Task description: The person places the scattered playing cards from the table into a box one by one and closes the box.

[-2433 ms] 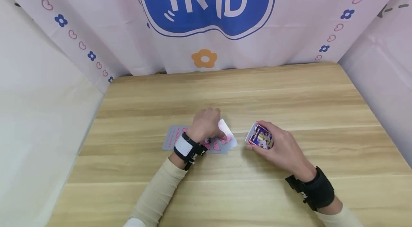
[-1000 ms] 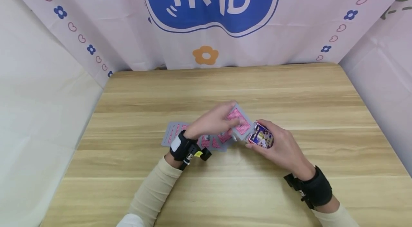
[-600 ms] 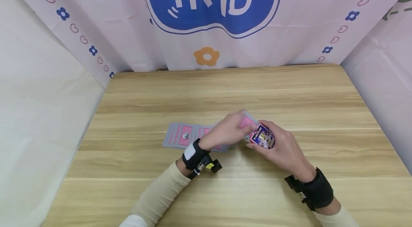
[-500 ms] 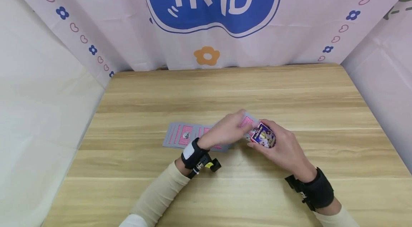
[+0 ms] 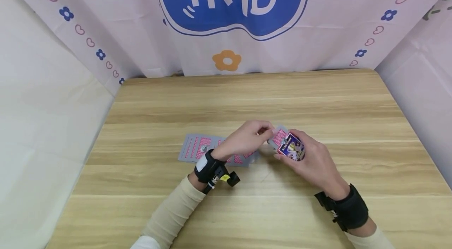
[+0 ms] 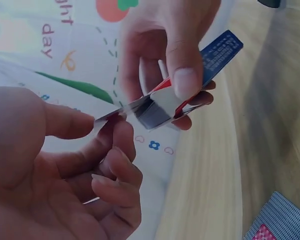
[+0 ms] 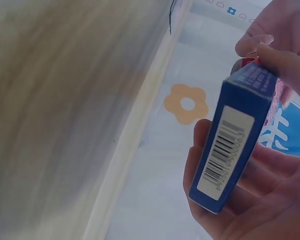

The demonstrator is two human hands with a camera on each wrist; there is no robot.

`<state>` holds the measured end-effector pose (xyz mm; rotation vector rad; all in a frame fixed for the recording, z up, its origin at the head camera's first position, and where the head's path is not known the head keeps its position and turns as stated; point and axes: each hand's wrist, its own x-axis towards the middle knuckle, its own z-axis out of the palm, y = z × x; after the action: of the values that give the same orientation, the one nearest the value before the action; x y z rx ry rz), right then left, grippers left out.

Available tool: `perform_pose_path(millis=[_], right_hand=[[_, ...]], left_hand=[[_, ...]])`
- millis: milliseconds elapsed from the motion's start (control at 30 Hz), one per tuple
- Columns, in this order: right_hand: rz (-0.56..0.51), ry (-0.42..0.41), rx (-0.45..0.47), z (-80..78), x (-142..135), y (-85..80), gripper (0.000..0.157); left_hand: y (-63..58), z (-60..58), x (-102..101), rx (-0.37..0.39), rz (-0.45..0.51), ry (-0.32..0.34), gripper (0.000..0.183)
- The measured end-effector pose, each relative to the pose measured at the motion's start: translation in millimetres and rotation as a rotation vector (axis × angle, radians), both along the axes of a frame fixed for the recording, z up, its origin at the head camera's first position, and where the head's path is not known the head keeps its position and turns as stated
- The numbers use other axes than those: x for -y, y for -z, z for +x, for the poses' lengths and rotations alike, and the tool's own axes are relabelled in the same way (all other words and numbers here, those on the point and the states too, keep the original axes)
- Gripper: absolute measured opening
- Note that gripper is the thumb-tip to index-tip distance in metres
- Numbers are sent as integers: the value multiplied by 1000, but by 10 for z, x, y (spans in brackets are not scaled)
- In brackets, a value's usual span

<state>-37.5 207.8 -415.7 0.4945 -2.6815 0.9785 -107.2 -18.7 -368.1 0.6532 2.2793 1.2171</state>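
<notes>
My right hand (image 5: 316,162) grips a small blue playing-card box (image 5: 292,148) from the side, its mouth towards the left hand. Several playing cards with red-patterned backs (image 5: 280,135) stick partway out of that mouth. Between thumb and finger, my left hand (image 5: 243,139) pinches the outer edge of a card (image 6: 106,116), clearest in the left wrist view. A barcode label (image 7: 225,152) on the box's end faces the right wrist camera. Left of the box, a row of overlapping cards (image 5: 203,149) lies back-up on the table, partly hidden by my left hand and wrist.
The wooden table (image 5: 247,99) reaches back to a white curtain (image 5: 190,58) with a blue emblem and an orange flower. More white cloth (image 5: 53,123) hangs along the left side. Each wrist wears a black strap with a small camera (image 5: 233,178).
The left hand took cards from the right end of the row and brought them to the box mouth. They now stick out less, and the left fingers have shifted to their outer edge.
</notes>
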Motion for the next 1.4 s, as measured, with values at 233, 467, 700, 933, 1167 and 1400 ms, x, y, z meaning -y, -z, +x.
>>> perform_pose_path(millis=[233, 467, 700, 933, 1167, 1400], right_hand=[[-5, -9, -12, 11, 0, 6, 73], [1, -25, -20, 15, 13, -3, 73], [-7, -60, -2, 15, 16, -5, 71], [5, -46, -9, 12, -4, -21, 73], [14, -41, 18, 14, -3, -38, 75], [16, -37, 29, 30, 4, -33, 75]], left_hand=[[57, -76, 23, 89, 7, -30, 17], [170, -92, 3, 143, -15, -42, 26], [249, -110, 5, 210, -73, 13, 46], [253, -200, 92, 74, -197, -15, 49], [253, -260, 252, -254, -649, -46, 60], [283, -243, 280, -317, -771, -5, 69]])
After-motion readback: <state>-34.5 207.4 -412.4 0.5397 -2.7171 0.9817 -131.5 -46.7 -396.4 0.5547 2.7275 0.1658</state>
